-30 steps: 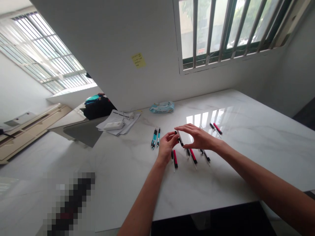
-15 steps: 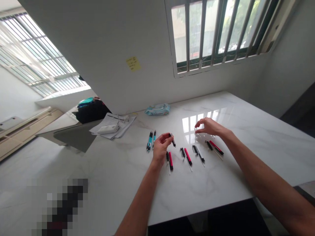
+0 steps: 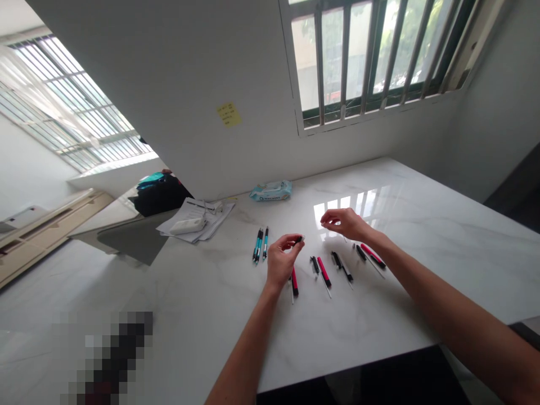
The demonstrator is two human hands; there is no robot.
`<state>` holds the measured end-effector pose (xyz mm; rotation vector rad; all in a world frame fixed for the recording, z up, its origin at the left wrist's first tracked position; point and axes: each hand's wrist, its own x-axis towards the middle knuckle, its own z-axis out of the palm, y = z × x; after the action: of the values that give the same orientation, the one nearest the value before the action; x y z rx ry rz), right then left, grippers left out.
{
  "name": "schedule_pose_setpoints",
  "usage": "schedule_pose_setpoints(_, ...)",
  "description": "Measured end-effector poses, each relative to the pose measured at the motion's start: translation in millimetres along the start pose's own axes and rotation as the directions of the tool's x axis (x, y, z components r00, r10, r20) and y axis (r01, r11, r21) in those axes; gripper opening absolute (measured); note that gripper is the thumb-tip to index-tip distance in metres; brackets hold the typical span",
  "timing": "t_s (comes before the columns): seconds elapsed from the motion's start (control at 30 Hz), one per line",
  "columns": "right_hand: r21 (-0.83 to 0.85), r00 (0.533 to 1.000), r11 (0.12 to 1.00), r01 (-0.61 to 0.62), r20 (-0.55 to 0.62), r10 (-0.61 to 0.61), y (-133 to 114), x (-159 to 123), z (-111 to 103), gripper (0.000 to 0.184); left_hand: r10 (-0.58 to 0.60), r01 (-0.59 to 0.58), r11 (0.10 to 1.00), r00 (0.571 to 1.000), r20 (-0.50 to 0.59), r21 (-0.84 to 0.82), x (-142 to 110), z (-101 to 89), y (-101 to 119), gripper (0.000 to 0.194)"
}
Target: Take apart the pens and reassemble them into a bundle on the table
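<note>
My left hand (image 3: 283,260) is closed on a black pen part (image 3: 299,239), with its end sticking out past the thumb and fingertips. To its right, my right hand (image 3: 346,223) hovers above the table with thumb and fingers pinched together; whatever they hold is too small to make out. Below both hands lie taken-apart pens: a red barrel (image 3: 324,271) beside a black pen piece (image 3: 314,265), a grey-and-black barrel (image 3: 346,269), and another red barrel (image 3: 373,255) with a white refill (image 3: 376,266). One more red barrel (image 3: 295,282) is partly hidden by my left hand.
Several teal-and-black pens (image 3: 258,246) lie left of my left hand. A wet wipes pack (image 3: 270,191) rests near the wall. Papers (image 3: 215,219) with a white device (image 3: 188,225) on top are farther left. The white table's (image 3: 337,337) front edge is near me.
My right hand has moved left toward my left hand, and its fingers have come together. The pen part in my left hand has turned from hanging down to pointing right.
</note>
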<state>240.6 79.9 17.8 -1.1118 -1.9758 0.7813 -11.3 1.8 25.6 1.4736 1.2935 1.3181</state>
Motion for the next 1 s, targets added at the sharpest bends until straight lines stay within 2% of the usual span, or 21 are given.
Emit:
schedule_pose_setpoints(0.17,0.119,0.996,0.991,0.055,0.058,-0.062,-23.7,-2.7,15.8,0.018,0.106,-0.106,0.987,0.994,0.012,0.118,-4.5,1.9,4.3,0.014)
schedule_pose_setpoints(0.33,0.209,0.995,0.975,0.081,0.044,-0.093,-32.3,-4.1,21.3,0.020,0.115,-0.118,0.983,0.993,0.032,0.141,-6.9,3.3,6.2,0.013)
schedule_pose_setpoints(0.53,0.140,0.989,0.983,0.115,0.076,-0.126,-40.9,-7.8,21.8,0.015,0.097,-0.098,0.990,0.995,0.016,0.104,-7.3,3.6,7.3,0.012)
schedule_pose_setpoints(0.73,0.125,0.980,0.981,0.146,0.114,-0.161,-42.4,-8.2,25.0,0.013,0.143,-0.151,0.964,0.988,0.052,0.218,-8.7,3.6,8.2,0.012)
schedule_pose_setpoints(0.9,0.183,0.983,0.979,0.092,0.138,-0.118,-42.8,-7.9,20.2,0.025,0.143,-0.154,0.964,0.987,0.068,0.219,-8.5,4.1,6.9,0.013)
schedule_pose_setpoints(0.93,0.159,0.987,0.985,0.075,0.126,-0.095,-40.2,-7.3,16.0,0.027,0.124,-0.134,0.970,0.990,0.061,0.205,-7.7,3.8,6.0,0.014)
schedule_pose_setpoints(1.0,-0.015,0.997,0.999,0.028,0.070,-0.027,-31.2,-5.6,4.3,0.023,0.073,-0.081,0.983,0.996,0.049,0.167,-5.4,2.9,3.8,0.017)
